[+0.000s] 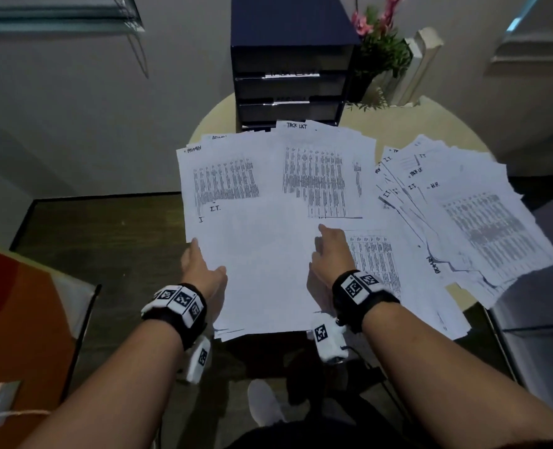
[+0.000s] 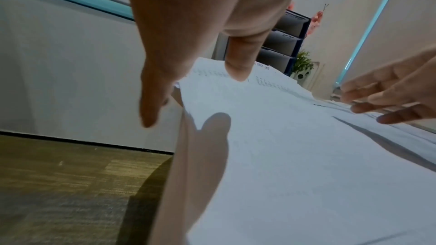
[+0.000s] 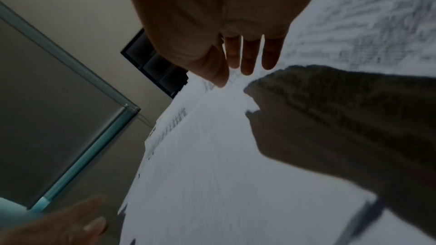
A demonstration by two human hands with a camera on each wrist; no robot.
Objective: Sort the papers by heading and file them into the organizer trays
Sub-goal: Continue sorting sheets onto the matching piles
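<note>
A round pale counter (image 1: 398, 124) carries nearly everything. At its far edge stands a dark blue organizer (image 1: 289, 69) with stacked trays, white labels showing at the fronts of two of them.

White papers (image 1: 317, 176) cover most of the counter in loose overlapping spreads. Most are printed with dense grey tables and have a short handwritten heading in the top corner: "ADMIN" on the far left sheet, "TASK LIST" on the one nearest the organizer, "I.T." and "H.R." among the fan of sheets on the right (image 1: 463, 215). In front lies a nearly blank stack headed "I.T." (image 1: 262, 264), overhanging the near edge of the counter.

Right of the organizer stands a plant with pink flowers (image 1: 382, 37).

The left hand (image 1: 204, 270) holds the left edge of the blank stack; the left wrist view shows its thumb lying on top and the fingers (image 2: 153, 100) reaching down past the edge. The right hand (image 1: 332, 254) is over the stack's right side, and the right wrist view shows its fingers (image 3: 247, 57) straight and slightly apart above the paper, gripping nothing.
</note>
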